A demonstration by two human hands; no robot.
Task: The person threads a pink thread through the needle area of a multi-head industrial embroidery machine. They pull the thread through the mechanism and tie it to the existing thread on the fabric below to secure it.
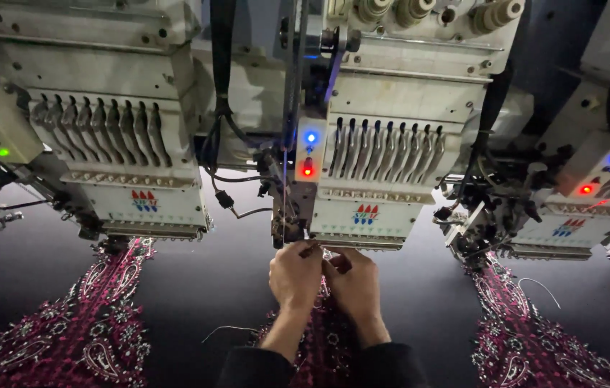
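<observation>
From the head view, I see both my hands raised together under the middle embroidery head [373,179], right at its needle end. My left hand [295,273] is curled, its fingers [308,250] pinched on what looks like a thin thread [285,194] that runs straight up past the red and blue lamps [308,154]. My right hand [354,282] sits touching the left, its fingers bent inward toward the same spot; I cannot tell whether they grip the thread or only steady it. I judge the hands are held this close and high because the thread end sits right at the needles, where there is little room.

The thread's long axis is near vertical, one end up in the head, the other down at my fingertips.

Below my wrists lies the dark cloth [197,302] stretched flat, with a magenta paisley strip [323,338] running toward me, partly hidden by my forearms. Matching strips lie under the left head [118,144] and the right head [571,215], each stitched band [82,323] in line with its own needles. A loose pale thread [229,330] lies on the cloth just left of my left arm.
</observation>
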